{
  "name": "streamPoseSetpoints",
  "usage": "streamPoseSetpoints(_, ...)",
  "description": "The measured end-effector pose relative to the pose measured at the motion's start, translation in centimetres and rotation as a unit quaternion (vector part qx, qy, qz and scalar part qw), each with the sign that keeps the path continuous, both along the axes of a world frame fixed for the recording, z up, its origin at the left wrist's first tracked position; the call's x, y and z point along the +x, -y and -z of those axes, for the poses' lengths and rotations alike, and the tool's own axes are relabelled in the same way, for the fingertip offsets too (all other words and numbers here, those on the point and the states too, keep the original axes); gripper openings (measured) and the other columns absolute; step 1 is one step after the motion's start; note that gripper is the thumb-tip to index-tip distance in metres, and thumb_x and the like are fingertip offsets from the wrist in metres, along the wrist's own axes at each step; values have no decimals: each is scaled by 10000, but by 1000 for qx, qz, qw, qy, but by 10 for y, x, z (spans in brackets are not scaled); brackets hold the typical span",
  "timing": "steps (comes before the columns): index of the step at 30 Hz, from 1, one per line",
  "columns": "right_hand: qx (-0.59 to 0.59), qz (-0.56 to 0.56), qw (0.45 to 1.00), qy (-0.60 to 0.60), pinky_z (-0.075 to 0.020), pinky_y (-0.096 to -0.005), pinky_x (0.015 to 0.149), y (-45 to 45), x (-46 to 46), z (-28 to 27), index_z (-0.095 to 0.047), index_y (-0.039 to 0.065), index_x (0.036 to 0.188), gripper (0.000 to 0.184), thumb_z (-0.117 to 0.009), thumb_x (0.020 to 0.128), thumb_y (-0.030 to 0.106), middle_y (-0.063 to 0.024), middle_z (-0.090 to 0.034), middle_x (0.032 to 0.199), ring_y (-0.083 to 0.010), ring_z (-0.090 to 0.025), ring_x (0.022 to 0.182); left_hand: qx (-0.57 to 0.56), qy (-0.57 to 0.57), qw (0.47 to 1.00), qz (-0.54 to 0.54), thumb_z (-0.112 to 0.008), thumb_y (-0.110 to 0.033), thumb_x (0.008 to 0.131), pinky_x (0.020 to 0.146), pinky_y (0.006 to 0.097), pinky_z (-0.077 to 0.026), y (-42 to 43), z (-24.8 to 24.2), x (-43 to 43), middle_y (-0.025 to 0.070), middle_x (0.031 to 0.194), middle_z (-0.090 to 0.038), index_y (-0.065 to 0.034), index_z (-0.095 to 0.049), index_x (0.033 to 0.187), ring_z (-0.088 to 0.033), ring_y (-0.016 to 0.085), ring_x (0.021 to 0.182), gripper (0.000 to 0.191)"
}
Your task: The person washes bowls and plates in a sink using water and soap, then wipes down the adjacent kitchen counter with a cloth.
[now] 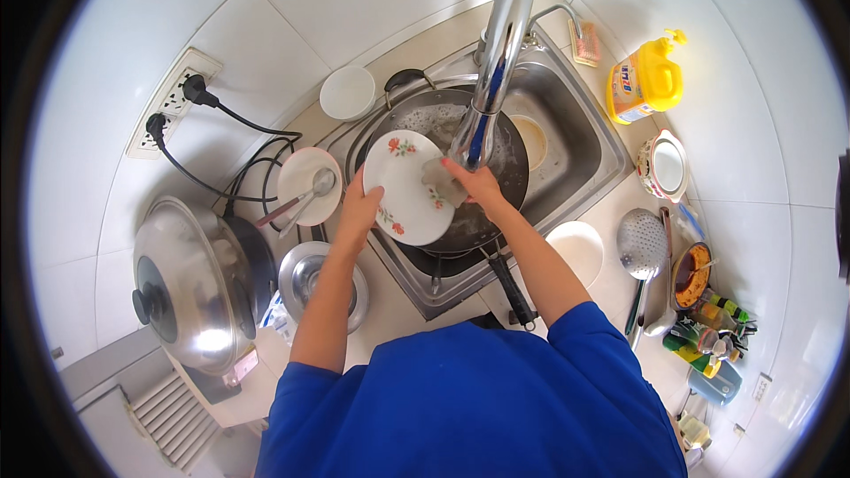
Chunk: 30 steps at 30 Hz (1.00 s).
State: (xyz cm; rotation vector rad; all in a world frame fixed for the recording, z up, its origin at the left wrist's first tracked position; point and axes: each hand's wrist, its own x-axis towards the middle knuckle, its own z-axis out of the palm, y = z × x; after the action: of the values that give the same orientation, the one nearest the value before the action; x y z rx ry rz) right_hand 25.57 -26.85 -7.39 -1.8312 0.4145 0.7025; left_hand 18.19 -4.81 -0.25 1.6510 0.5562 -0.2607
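My left hand (362, 208) grips the left rim of a white plate (400, 187) with red flower patterns, tilted above a dark wok (511, 176). A greyish cloth or scouring pad (443, 180) is in my right hand (479, 187), pressed on the plate's right side; its exact kind is unclear. Sudsy water lies in the wok, which rests over the left basin of a steel sink (584, 126). The chrome faucet (495, 73) reaches down just above my right hand. Under the plate, part of the wok is hidden.
Left are a bowl with spoons (299, 176), a steel dish (358, 295) and a large lidded pot (186, 285). A white bowl (348, 93) stands behind. Right are a yellow detergent bottle (644, 83), a skimmer (641, 239) and several bottles. The wok handle (511, 292) points towards me.
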Motion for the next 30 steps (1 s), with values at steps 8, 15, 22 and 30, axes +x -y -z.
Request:
streamPoseSetpoints(8, 205, 72, 973, -77, -489, -345, 772, -3, 2, -40, -451, 21, 1151, 634, -789, 644, 198, -119, -561, 1071, -204, -574, 933, -173, -63, 979, -93, -489, -43, 772, 561, 289, -510, 17, -18, -3, 91, 1036, -578, -30, -408, 1258, -597, 155, 834, 493)
streamPoseSetpoints(15, 382, 353, 848, -103, -509, -334, 699, -37, -54, -25, -484, 35, 1087, 491, -741, 671, 78, -72, -593, 945, -197, -598, 806, -15, 130, 974, -186, -478, -60, 829, 885, 294, -394, 59, 7, -20, 158, 1170, -503, 30, -358, 1272, -505, 189, 1037, 468)
streamPoseSetpoints(22, 259, 217, 940, -50, -491, -313, 713, -8, -22, -41, -514, 36, 1070, 492, -742, 634, 34, -83, -588, 957, -180, -582, 832, -97, 147, 950, -259, -555, -71, 804, 875, 309, -413, 60, 14, -34, 149, 1148, -515, 23, -402, 1232, -516, 210, 1030, 464)
streamPoseSetpoints(30, 127, -272, 943, 145, -445, -311, 756, 12, 34, -68, -491, 50, 1037, 587, -822, 615, 288, -50, -553, 925, -142, -514, 868, -188, -32, 980, -61, -595, 41, 713, 748, 311, -496, 11, -26, 28, 108, 971, -611, 20, -501, 1146, -610, 201, 832, 444)
